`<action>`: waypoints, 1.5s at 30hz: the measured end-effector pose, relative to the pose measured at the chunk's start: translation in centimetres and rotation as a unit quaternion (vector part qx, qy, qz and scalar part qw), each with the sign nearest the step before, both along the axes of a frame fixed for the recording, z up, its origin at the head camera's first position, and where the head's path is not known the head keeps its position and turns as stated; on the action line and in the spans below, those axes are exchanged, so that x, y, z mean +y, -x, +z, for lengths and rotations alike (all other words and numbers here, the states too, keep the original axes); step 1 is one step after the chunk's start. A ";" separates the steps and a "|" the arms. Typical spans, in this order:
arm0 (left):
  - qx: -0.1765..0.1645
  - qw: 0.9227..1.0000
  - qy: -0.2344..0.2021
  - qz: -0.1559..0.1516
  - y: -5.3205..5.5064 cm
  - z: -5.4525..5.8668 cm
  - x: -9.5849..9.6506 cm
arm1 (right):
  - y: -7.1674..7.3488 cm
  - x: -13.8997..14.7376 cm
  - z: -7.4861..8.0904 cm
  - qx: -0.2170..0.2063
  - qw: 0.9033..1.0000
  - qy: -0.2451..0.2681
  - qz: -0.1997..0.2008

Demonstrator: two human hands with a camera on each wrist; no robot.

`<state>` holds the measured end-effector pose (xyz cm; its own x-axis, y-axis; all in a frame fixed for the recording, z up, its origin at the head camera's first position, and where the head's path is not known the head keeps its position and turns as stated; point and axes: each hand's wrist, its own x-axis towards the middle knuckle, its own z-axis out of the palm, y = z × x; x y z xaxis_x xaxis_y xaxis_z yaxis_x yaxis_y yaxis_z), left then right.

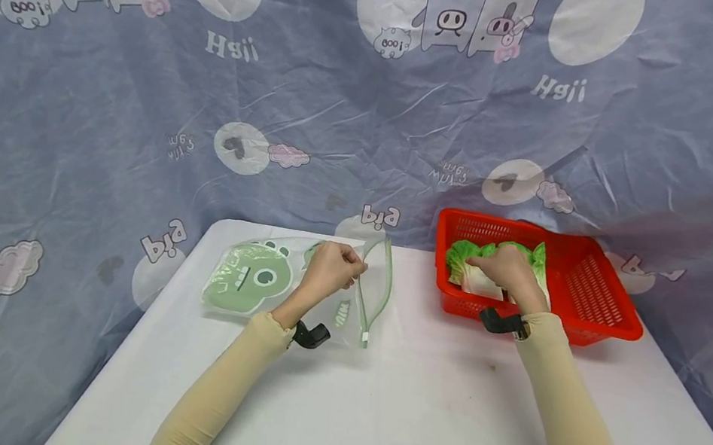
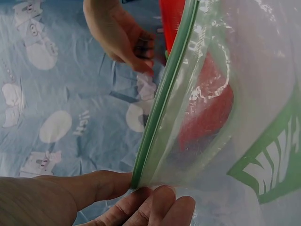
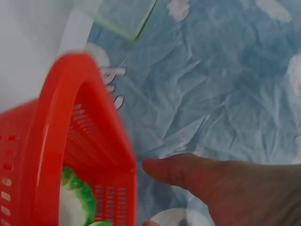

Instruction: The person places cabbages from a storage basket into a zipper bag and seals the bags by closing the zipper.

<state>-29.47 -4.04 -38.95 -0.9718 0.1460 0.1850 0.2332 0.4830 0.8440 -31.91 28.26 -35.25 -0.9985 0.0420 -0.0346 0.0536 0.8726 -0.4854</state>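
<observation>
white table (image 1: pixel 423 429), clear green-printed zip bag (image 1: pixel 260 277) at left, red plastic basket (image 1: pixel 577 332) at right

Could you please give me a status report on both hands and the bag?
Left hand pinching bag, mouth open. Right hand over red basket, no grip seen. Leafy vegetables in basket; no obstruction seen.

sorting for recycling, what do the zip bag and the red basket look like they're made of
Zip bag: thin, glossy, clear plastic film with green print; red shows through it in the left wrist view, and it catches glints.

Red basket: probably rigid moulded plastic, smooth with slight sheen, judging by its even colour, rounded rim and regular slots.
</observation>
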 end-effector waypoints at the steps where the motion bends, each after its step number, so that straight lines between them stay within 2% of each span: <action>1: -0.002 1.000 -0.001 -0.002 0.0 0.0 0.0 | 0.5 0.2 -0.2 -0.006 1.000 -0.008 -0.004; 6: -0.012 1.000 -0.011 -0.019 -0.2 -0.1 0.3 | 2.1 0.9 -1.5 -0.020 0.999 -0.040 -0.023; 10: -0.007 1.000 0.004 -0.024 -0.4 -0.1 0.6 | 2.6 1.4 -2.1 -0.068 0.994 -0.079 -0.017; 14: -0.008 1.000 0.011 -0.024 -0.5 -0.2 0.6 | 2.7 1.8 -2.5 -0.145 0.987 -0.069 -0.012; 18: -0.017 0.999 0.010 -0.027 -0.6 -0.4 0.4 | 2.9 2.0 -3.0 -0.166 0.985 -0.045 -0.016; 24: -0.009 0.999 0.018 -0.031 -0.8 -0.5 0.5 | 3.0 2.2 -3.3 -0.135 0.989 -0.051 -0.006; 29: -0.003 0.999 0.027 -0.028 -0.7 -0.5 0.6 | 2.8 2.3 -3.5 -0.101 0.994 -0.035 -0.012; 36: -0.017 0.999 0.015 -0.030 -0.5 -0.5 0.3 | 2.6 2.4 -3.5 -0.037 0.999 -0.024 -0.023; 42: -0.032 0.999 -0.010 -0.015 -0.3 -0.5 0.3 | 2.5 2.2 -3.3 0.035 0.998 -0.011 -0.058; 45: -0.029 0.999 -0.015 -0.007 -0.3 -0.4 0.2 | 2.4 1.9 -3.2 0.072 0.993 0.023 -0.089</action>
<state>-29.22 -3.82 -39.33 -0.9791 0.1547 0.1322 0.1893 0.4549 0.8702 -34.31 30.14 -38.47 -0.9700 0.2206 0.1019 0.1326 0.8320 -0.5387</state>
